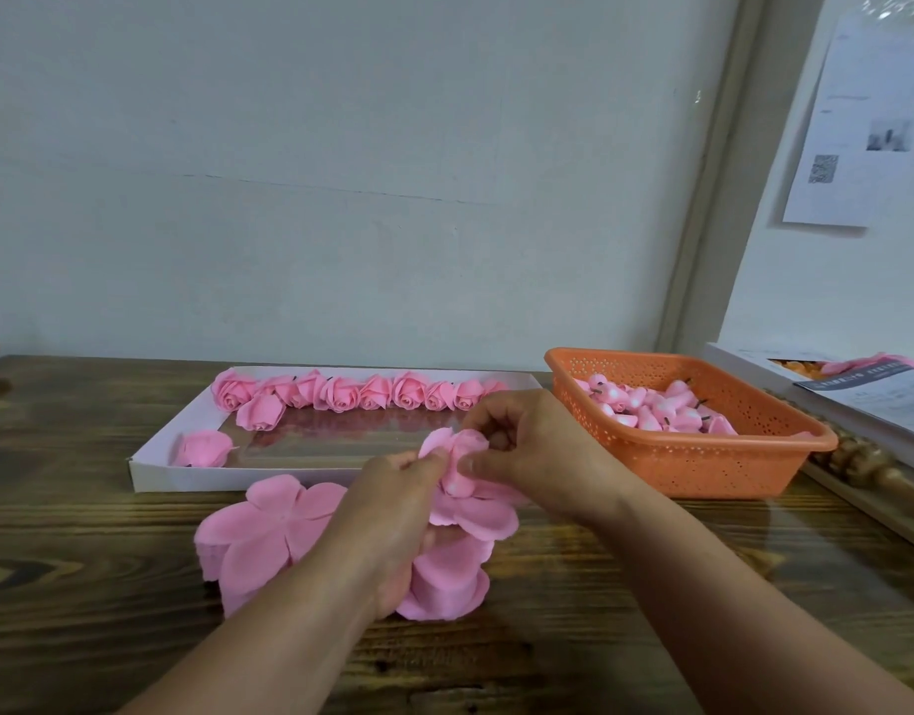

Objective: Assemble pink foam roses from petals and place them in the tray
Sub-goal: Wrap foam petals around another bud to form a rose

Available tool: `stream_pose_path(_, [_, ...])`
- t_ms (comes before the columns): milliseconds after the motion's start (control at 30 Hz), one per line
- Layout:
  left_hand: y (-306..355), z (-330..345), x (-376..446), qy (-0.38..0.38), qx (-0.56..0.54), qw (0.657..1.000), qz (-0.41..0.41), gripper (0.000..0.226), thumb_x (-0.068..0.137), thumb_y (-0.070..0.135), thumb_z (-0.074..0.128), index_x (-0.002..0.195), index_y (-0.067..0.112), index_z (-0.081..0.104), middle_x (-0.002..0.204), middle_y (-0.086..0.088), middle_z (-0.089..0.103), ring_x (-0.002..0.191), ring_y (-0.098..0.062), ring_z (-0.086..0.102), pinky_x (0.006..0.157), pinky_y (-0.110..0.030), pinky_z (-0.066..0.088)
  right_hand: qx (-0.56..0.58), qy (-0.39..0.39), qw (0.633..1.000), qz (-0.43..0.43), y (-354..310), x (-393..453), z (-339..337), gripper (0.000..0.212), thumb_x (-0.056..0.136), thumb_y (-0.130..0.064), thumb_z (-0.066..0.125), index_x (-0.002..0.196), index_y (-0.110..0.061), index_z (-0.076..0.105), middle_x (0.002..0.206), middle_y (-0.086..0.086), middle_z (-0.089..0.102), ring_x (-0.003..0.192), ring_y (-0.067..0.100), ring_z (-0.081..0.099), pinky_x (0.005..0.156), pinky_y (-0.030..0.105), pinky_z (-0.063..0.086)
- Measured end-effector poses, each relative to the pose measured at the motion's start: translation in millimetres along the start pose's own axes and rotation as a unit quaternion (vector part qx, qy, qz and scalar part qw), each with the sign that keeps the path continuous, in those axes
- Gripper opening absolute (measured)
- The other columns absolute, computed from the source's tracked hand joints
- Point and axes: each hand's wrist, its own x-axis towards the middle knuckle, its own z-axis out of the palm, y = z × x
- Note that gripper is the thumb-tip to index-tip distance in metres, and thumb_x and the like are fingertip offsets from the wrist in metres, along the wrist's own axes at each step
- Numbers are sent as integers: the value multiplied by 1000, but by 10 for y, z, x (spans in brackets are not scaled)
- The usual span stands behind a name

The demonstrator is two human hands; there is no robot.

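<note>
Rose in progress (pixel 457 464) is up off the table, right in front of me, between both hands and just over the petal piles. It's a pink bud w/ a couple petals wrapped round it and a flat petal layer (pixel 478 513) hanging under it.

My left hand (pixel 393 513) comes in from below-left, fingertips pinching the left edge of the petals near the top. My right hand (pixel 527 451) is on the other side, thumb and curled fingers pinching the top and right side of the bud. So both sets of fingers are curled in and gripping, none spread.

Under my hands on the wooden table (pixel 599 585) there are 2 stacks of loose petals: a big flower-shaped stack (pixel 259 534) to the left and a smaller stack (pixel 450 580) partly hidden by my left wrist.

Behind that is the white tray (pixel 150 474) w/ a shiny bottom. A row of finished roses (pixel 351 392) runs along its far edge, one more rose (pixel 261 411) sits just in front of the row at the left end, and another (pixel 203 448) lies alone near the front left corner.

To the right, an orange perforated basket (pixel 702 459) holds pink bud cores (pixel 651 405) w/ short dark stems. Papers (pixel 868 394) are at the far right edge, and a printed sheet (pixel 862 126) is stuck to the wall.
</note>
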Motion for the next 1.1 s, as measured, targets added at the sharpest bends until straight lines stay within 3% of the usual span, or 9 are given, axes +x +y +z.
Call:
stream_pose_path(67, [-1,-28,12,-19,-4,1000,-23,29,100,24,46,95,3,65,84,-12,70,75,-22,69,71,-35,58,-24,-15,1000,-4,-9,-6,0,21,74,1,70,73,-18,61,56,-14,52,48,-5,44,48,11,35])
stream_pose_path(133, [-4,-54,13,-39,9,999,-26,33,101,26,43,97,0,63,83,-12,67,68,-20,66,59,-29,55,-35,-29,999,-9,-9,-5,-3,22,74,1,71,77,-19,61,63,-12,54,53,-4,46,52,17,40])
stream_pose_path(233, [30,-51,-22,-74,22,996,-42,31,102,25,39,93,4,61,74,-9,62,58,-19,60,57,-28,48,-14,-58,998,12,4,24,-29,34,75,1,72,105,-15,64,84,7,63,72,10,55,70,33,50])
stream_pose_path(400, [120,-42,-79,-135,-56,986,-82,45,102,40,31,84,7,55,66,-11,49,69,-25,37,72,-28,18,-31,-45,998,21,15,42,-64,13,75,-3,74,79,-12,65,61,-13,52,48,-6,45,49,8,34])
stream_pose_path(500, [130,-72,-34,-97,-98,986,-98,52,104,38,28,94,-4,58,68,-15,62,68,-27,61,68,-33,50,-33,-22,999,25,32,34,-59,23,76,-4,73,71,-21,59,61,-13,52,47,-8,45,47,7,33])
stream_pose_path(633, [146,-83,-56,-146,-77,982,-96,20,94,0,38,94,-3,57,68,-13,56,68,-29,56,40,-25,46,-20,-36,999,31,18,26,-76,14,76,-4,74,74,-13,63,60,-7,56,51,-1,47,50,15,37])
stream_pose_path(800, [91,-62,-42,-112,-102,985,-78,16,94,1,50,94,-3,66,69,-13,65,77,-29,63,50,-26,53,19,-43,997,55,23,2,-62,14,80,-3,71,76,-8,58,41,-9,54,36,0,46,38,14,34])
stream_pose_path(967, [68,-69,-5,-78,-102,989,-78,10,87,5,64,89,-1,72,92,-20,71,91,-26,69,66,-30,61,88,-32,993,72,-3,-41,-17,21,78,-8,74,84,5,59,52,7,60,40,15,49,39,22,37])
stream_pose_path(1100, [78,-52,-27,-66,-83,991,-79,11,87,6,66,91,-1,73,90,-18,73,83,-22,71,62,-30,60,39,2,997,71,-2,-28,26,16,80,-7,69,82,6,60,58,20,63,39,15,50,39,23,38])
